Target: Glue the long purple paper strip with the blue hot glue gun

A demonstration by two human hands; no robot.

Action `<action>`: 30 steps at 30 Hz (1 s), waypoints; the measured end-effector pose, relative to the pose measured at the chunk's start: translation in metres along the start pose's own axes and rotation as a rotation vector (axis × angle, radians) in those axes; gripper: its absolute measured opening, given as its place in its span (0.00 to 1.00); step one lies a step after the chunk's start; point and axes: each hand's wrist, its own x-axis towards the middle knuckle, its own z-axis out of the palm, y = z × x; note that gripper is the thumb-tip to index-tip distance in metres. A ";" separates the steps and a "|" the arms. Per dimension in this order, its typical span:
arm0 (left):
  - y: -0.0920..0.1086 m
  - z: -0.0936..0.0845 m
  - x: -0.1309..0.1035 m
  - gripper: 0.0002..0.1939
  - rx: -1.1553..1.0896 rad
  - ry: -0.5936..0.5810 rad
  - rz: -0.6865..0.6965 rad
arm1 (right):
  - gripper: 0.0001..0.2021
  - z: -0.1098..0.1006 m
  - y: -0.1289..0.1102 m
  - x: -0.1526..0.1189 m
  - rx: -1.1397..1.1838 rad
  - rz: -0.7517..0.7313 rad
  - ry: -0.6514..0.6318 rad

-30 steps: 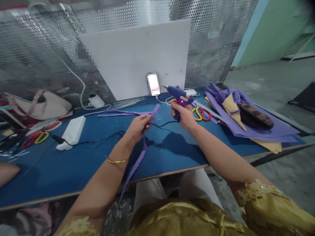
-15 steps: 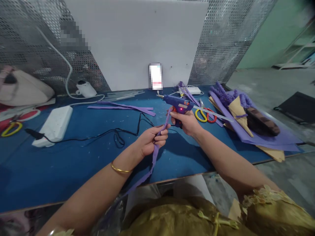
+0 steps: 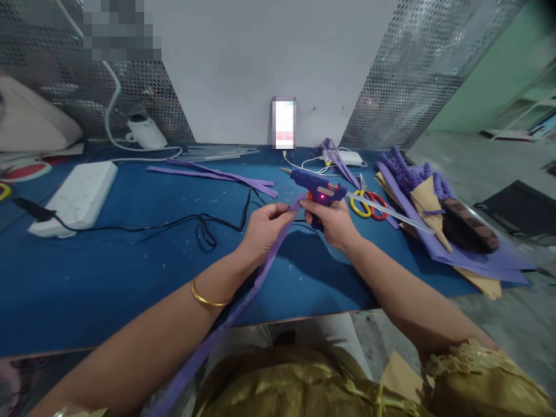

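My right hand (image 3: 332,223) is closed around the grip of a blue hot glue gun (image 3: 320,188). The gun's nozzle points left, its small red light glows, and a long clear glue stick (image 3: 391,212) sticks out of its back. Between the fingers of my left hand (image 3: 267,229) is a long purple strip (image 3: 264,269), which hangs down past the table's front edge toward my lap. The strip's upper end reaches the thumb and fingertips of my right hand, just below the gun's body. My left fingertips are partly hidden.
More purple strips (image 3: 212,175) and clear glue sticks (image 3: 217,153) lie behind my hands. A power strip (image 3: 76,197) and black cord (image 3: 174,223) are at left. Scissors (image 3: 360,205), purple flowers (image 3: 399,168) and wrapping paper (image 3: 473,260) lie right. A phone (image 3: 284,124) stands at the back.
My left hand has changed its hold on the purple strip, which now runs straighter from my right fingertips down to my lap. The glue gun stays in my right hand. The view has shifted slightly.
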 end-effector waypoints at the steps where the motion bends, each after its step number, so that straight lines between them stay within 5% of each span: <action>1: -0.001 -0.001 0.000 0.10 0.036 0.006 0.037 | 0.12 0.001 0.001 0.000 -0.004 -0.009 0.000; 9: -0.001 -0.007 0.010 0.13 -0.057 0.046 -0.019 | 0.14 0.002 -0.003 0.000 -0.014 -0.122 0.049; 15: -0.003 -0.009 0.016 0.14 -0.128 0.096 0.001 | 0.17 -0.014 -0.015 -0.007 -0.278 -0.134 -0.118; 19: -0.001 -0.008 0.014 0.16 -0.183 0.081 -0.003 | 0.18 -0.030 -0.008 -0.007 -0.342 -0.110 -0.067; 22: 0.002 -0.008 0.013 0.13 -0.189 0.117 -0.016 | 0.15 -0.037 -0.002 -0.009 -0.377 -0.133 -0.149; 30: 0.001 -0.006 0.012 0.13 -0.210 0.156 -0.017 | 0.14 -0.036 0.005 -0.018 -0.511 -0.229 -0.123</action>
